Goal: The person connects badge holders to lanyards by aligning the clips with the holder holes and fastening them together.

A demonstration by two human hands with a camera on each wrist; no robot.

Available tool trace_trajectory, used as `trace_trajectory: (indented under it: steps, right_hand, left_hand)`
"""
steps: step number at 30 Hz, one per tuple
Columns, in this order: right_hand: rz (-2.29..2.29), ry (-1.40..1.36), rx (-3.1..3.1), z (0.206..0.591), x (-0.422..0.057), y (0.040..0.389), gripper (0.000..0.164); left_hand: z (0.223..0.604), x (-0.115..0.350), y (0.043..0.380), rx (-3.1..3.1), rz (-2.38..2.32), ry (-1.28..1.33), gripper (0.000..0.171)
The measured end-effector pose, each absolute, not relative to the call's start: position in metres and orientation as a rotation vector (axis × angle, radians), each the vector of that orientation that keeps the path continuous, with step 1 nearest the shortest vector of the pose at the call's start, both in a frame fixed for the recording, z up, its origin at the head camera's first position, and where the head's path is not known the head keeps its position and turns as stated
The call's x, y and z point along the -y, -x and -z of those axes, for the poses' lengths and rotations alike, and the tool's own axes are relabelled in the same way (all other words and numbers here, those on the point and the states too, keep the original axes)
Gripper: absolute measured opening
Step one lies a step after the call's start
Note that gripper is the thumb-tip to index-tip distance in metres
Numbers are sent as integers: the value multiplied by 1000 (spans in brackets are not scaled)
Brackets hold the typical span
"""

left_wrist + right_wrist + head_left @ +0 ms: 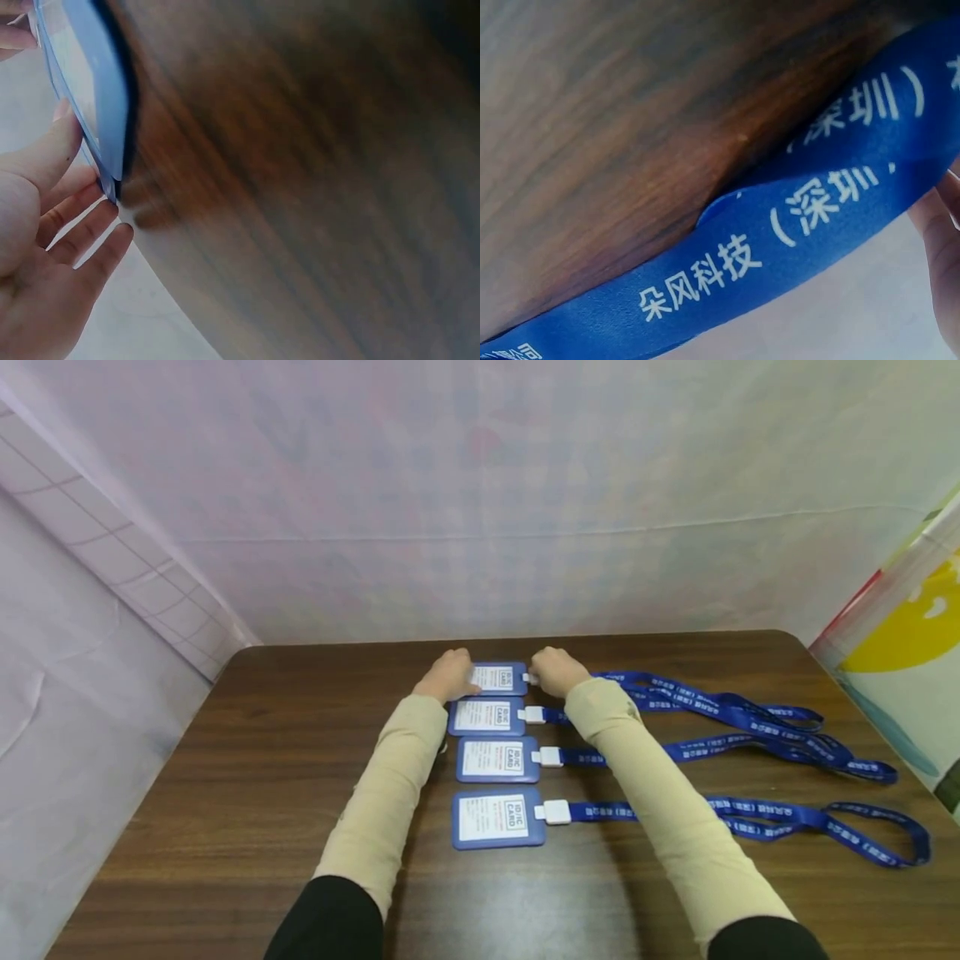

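Note:
At the far end of a column of blue ID card holders, my left hand [447, 675] pinches the left edge of the farthest card holder [491, 678]. In the left wrist view the thumb lies on the face of this card holder [112, 97], with fingers at its edge. My right hand [558, 672] grips around the white clip at the other end, mostly covering it. From there a blue printed lanyard [652, 683] runs off to the right. The right wrist view shows the lanyard [705, 277] close up, with part of the right hand [941, 255] at the edge.
Three more card holders lie nearer me: one just below [483, 716], a middle one [495, 760] and the nearest [498, 818]. Their lanyards [780, 814] stretch right, some overlapping. All lie on a dark wooden table [262, 793], with a pale curtain [480, 568] behind its far edge.

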State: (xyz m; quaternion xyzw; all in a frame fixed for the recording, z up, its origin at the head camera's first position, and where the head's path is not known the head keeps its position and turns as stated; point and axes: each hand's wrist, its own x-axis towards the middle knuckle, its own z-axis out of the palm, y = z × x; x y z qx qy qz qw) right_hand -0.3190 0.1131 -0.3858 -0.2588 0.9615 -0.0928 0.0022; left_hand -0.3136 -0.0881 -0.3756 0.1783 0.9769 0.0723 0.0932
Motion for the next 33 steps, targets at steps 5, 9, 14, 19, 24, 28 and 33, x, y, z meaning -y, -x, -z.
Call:
trace_trajectory:
  steps: [5,9,14,19,24,28,33]
  right_hand:
    - [319,801,-3027,388,-114,321,9]
    - [334,809,-3018,389,-114,321,9]
    - [320,867,-3019,391,-115,321,11]
    - [320,875,-3029,389,-117,320,10]
    - [285,920,-3027,389,-118,320,11]
    - [284,924,-3023,389,-119,319,10]
    - [268,905,-3019,390,-118,319,10]
  left_hand:
    - [376,89,315,-2902,-235,-546,45]
    - [376,89,314,-2893,-265,-537,55]
    - [376,89,312,-2895,-318,-512,57]
    - [375,88,312,-2906,-322,-520,52]
    - [374,86,312,-2894,-340,-486,49]
    - [374,85,311,-2889,-378,-453,52]
    - [373,83,310,-2879,-355,-462,53]
